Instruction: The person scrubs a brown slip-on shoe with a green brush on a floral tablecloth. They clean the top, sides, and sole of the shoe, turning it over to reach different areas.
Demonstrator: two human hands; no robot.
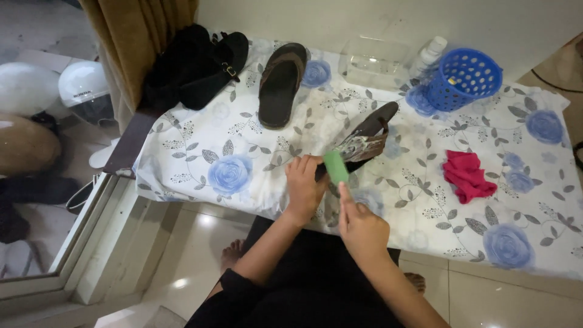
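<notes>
Left hand (303,185) gripped brown sandal (364,141) on flower-print bench (231,152); right hand (359,226) pinched green brush (335,167) against it. Sandal looked light, flexible; best held at heel.

brown sandal (370,136) tilted on edge; green brush (335,167) against it.
</notes>
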